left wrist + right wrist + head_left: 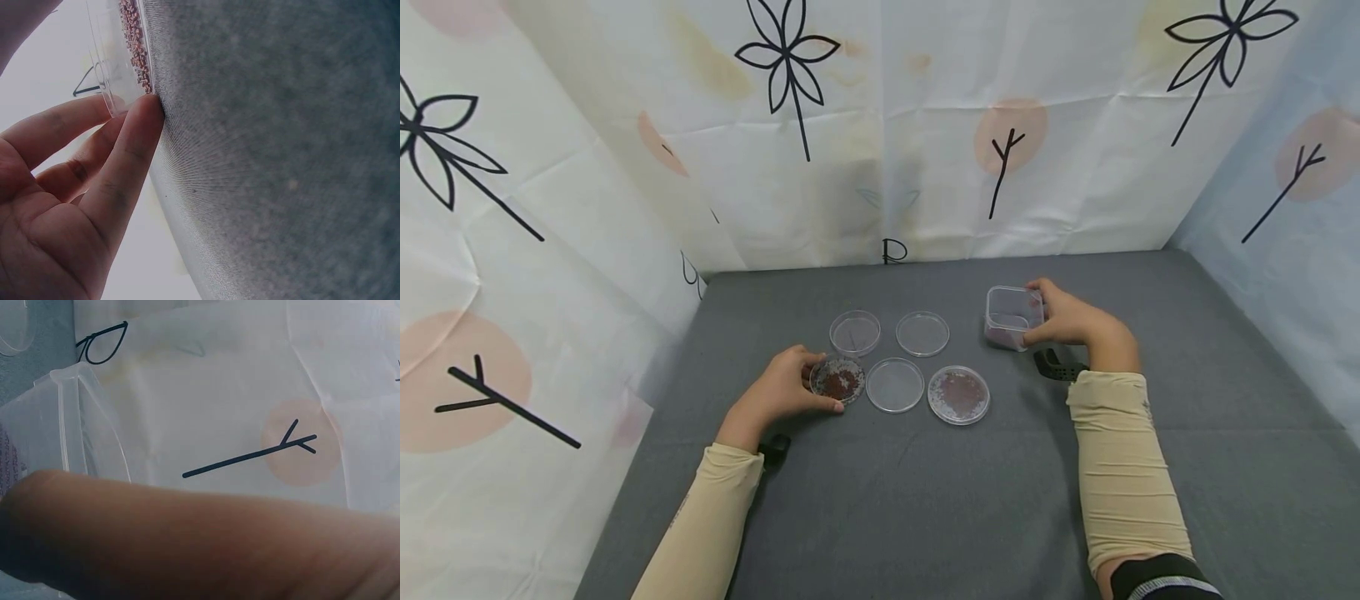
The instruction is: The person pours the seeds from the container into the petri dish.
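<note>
1. On the left, we had the left hand [782, 385] curled at the near-left dish [853, 366], thumb and fingers pinching its edge.
2. We caught reddish-brown grains [134, 44] inside that dish, which sat low by the grey cloth [962, 517] in the left wrist view.
3. Over on the right, we watched the right hand [1078, 325] grip the clear box [1015, 302], thumb at the near side, fingers at the far side.
4. Inside the box, we spotted purplish contents; the right wrist view gave us mostly a blurred finger in front.
5. Between the hands, we counted a clear near-middle dish [895, 385], then a near-right dish [959, 422] scattered with pinkish-brown bits.
6. Behind those, we picked out a far-left dish [854, 332] and a far-right dish [922, 333], well left of the box.
</note>
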Available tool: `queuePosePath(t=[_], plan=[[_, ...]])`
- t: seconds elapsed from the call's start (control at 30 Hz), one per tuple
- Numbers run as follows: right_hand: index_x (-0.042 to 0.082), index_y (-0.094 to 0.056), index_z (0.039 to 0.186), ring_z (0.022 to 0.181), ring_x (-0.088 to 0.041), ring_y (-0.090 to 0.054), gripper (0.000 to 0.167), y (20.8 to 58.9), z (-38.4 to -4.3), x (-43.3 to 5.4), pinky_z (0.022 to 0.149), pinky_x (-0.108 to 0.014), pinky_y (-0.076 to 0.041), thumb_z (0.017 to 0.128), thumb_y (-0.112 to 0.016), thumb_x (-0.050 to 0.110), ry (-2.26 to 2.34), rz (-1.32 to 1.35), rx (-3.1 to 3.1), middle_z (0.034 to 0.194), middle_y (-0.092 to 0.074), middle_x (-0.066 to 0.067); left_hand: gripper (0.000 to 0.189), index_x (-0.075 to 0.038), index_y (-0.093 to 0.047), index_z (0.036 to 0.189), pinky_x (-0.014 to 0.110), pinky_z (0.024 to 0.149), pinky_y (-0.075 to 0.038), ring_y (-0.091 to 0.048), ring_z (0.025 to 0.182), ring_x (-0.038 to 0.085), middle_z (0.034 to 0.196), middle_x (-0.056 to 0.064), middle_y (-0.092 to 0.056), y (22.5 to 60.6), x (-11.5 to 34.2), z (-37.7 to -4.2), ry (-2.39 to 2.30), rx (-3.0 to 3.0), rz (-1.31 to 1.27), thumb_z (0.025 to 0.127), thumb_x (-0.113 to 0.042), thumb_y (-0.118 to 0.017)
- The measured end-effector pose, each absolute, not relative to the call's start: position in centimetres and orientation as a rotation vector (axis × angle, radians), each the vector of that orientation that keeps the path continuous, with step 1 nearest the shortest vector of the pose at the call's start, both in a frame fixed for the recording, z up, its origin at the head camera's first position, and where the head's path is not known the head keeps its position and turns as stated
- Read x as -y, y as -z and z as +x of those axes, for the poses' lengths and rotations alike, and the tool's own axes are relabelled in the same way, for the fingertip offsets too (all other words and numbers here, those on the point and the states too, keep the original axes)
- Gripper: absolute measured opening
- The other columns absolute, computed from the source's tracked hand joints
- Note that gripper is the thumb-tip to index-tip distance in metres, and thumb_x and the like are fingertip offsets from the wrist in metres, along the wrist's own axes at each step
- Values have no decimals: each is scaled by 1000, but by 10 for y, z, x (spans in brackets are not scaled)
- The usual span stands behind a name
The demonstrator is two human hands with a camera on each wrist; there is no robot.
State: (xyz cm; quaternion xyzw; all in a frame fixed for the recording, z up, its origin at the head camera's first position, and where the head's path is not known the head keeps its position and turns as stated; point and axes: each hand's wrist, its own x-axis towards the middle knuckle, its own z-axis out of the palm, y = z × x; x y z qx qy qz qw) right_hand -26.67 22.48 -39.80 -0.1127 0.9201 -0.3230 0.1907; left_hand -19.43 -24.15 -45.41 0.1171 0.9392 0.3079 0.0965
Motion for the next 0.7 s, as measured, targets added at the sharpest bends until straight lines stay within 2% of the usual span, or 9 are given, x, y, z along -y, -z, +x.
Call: queuePosePath(t=[0.23,0.7], plan=[[-5,2,168,155,-58,-19,120,396,-267,-220,120,-73,-28,88,-85,16,844,-343,-2644,169,-11,-39,101,5,-56,151,36,75,-48,-52,86,21,109,15,-58,454,242,-194,-922,-2773,351,71,-36,-102],[-2,-24,166,154,-57,-20,101,375,-256,-198,117,-75,-30,89,-85,22,733,-425,-2780,167,-23,-35,99,4,-56,151,36,75,-46,-51,87,21,106,14,-58,454,243,-195,-911,-2775,372,71,-36,-102]])
